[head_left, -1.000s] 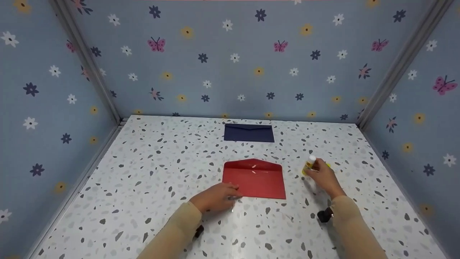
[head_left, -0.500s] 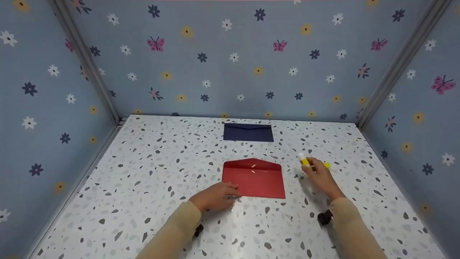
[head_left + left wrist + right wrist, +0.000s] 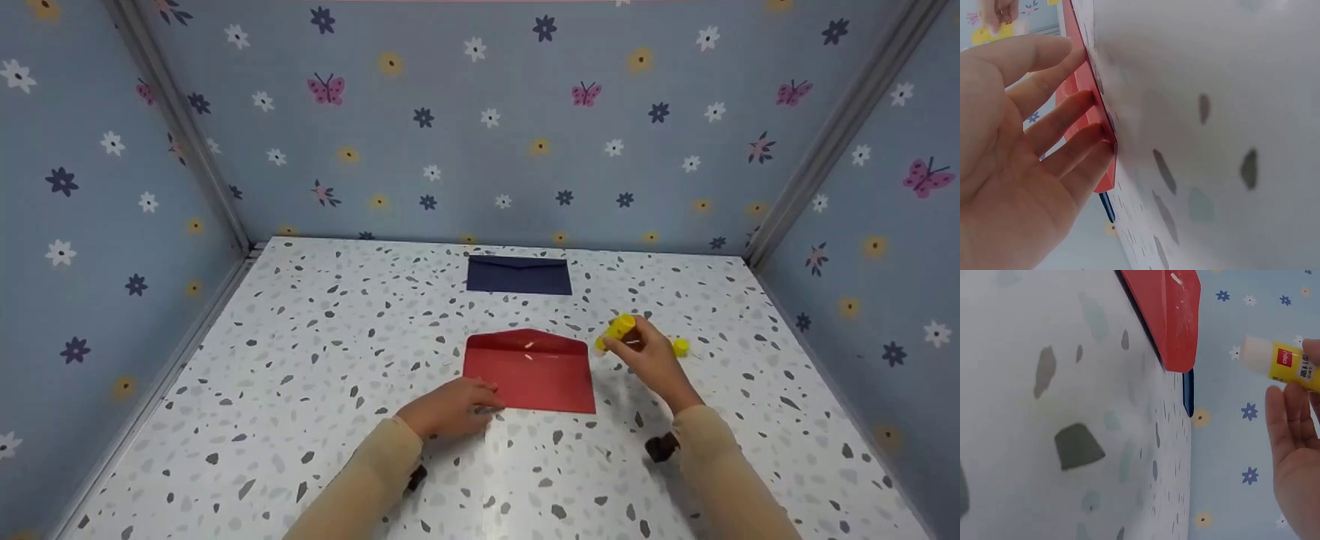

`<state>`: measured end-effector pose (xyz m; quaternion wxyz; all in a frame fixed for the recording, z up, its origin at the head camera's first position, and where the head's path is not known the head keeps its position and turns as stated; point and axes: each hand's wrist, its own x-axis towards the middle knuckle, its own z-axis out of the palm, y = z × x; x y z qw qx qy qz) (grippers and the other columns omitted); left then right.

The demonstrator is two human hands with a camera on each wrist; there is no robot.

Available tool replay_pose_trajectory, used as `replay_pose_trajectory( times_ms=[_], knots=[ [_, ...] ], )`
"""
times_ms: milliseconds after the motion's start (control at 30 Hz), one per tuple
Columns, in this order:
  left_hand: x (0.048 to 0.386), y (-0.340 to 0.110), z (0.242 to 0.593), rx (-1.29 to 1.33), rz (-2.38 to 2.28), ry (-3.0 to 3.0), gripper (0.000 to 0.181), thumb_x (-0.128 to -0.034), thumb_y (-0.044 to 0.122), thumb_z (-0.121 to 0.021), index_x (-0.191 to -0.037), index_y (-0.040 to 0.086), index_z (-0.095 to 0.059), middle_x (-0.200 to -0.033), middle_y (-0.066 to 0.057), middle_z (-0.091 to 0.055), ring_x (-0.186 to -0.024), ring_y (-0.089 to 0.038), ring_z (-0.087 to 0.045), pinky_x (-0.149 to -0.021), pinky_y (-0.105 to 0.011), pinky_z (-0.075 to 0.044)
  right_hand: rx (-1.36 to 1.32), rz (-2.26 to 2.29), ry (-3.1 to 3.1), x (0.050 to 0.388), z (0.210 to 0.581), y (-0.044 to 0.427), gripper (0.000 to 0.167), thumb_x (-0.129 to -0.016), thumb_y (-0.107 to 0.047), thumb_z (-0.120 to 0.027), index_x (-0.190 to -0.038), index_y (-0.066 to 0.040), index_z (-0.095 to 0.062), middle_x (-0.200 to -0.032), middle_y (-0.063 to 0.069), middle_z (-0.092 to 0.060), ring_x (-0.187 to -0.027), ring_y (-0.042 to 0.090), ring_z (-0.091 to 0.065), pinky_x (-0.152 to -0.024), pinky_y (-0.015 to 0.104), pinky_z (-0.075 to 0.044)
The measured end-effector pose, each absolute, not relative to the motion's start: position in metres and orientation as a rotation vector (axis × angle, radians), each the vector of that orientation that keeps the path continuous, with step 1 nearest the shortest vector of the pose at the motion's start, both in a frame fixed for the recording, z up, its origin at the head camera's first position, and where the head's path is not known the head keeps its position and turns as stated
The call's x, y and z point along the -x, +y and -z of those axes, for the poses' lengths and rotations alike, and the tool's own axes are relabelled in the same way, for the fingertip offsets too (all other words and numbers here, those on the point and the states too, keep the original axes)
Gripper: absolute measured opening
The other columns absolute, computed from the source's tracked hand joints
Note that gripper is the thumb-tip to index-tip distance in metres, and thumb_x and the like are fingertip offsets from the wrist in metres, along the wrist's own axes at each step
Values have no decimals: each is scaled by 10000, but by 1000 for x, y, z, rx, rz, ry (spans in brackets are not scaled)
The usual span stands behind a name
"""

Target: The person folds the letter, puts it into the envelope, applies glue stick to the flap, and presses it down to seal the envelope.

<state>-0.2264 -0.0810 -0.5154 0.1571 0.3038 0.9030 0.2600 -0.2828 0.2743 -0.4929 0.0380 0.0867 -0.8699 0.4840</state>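
Note:
A red envelope [image 3: 540, 386] lies in the middle of the table with its flap unfolded away from me. The fingertips of my left hand [image 3: 446, 409] rest on its near left corner, fingers extended in the left wrist view. My right hand [image 3: 654, 364] pinches a yellow glue stick [image 3: 619, 328] just above the table, right of the envelope. It is tilted, with its pale end low and to the left. The right wrist view shows the white end and red label of the glue stick [image 3: 1289, 361]. A yellow cap [image 3: 681, 347] sits on the table behind the right hand.
A dark blue envelope [image 3: 519, 277] lies farther back on the speckled white table [image 3: 337, 330]. Flower-patterned walls [image 3: 480, 150] enclose the table at the back and both sides. Two small white marks show on the red envelope's flap area.
My right hand has turned the glue stick over from white end up to white end down and brought it left toward the red envelope. The left hand stays in place.

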Motion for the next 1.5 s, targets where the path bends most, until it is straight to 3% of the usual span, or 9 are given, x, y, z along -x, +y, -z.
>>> replay_pose_trajectory(
  times_ms=[133, 400, 667, 1100, 1500],
  knots=[
    [227, -79, 514, -869, -738, 2596, 311, -999, 199, -588, -1291, 195, -696, -1466, -27, -520, -1357, -217, -458, -1112, -415, -381, -331, -1484, -2682, 287, 491, 262, 458, -960, -469, -648, -1231, -120, -528, -1106, 91, -625, -1027, 293, -630, -849, 470, -550],
    [226, -74, 511, -895, -728, 2629, 285, -986, 166, -606, -1248, 165, -719, -1383, -30, -579, -1306, -218, -504, -1083, -400, -416, -473, -1401, -2697, 296, 492, 243, 377, -995, -372, -630, -1228, -97, -519, -1066, 71, -656, -990, 228, -630, -935, 440, -527],
    [223, -63, 512, -824, -525, 2739, 408, -970, 202, -642, -1378, 196, -624, -1223, -6, -561, -1089, -164, -540, -947, -378, -505, -577, -1364, -2753, 300, 494, 215, 283, -985, -227, -670, -1212, -92, -568, -1072, 70, -670, -1008, 235, -663, -874, 382, -567],
    [223, -58, 511, -746, -473, 2734, 426, -985, 242, -639, -1409, 257, -600, -1426, -22, -511, -1302, -227, -493, -1045, -451, -453, -618, -1090, -2834, 307, 508, 176, 217, -958, -164, -703, -1132, -68, -614, -974, 21, -654, -885, 190, -593, -839, 355, -534],
    [224, -57, 511, -861, -478, 2769, 346, -966, 179, -657, -1311, 182, -682, -1285, -22, -619, -1176, -195, -568, -1036, -378, -458, -769, -1073, -2853, 311, 516, 133, 235, -980, -223, -674, -1146, -90, -574, -980, 23, -639, -868, 186, -578, -836, 324, -534]
  ],
)
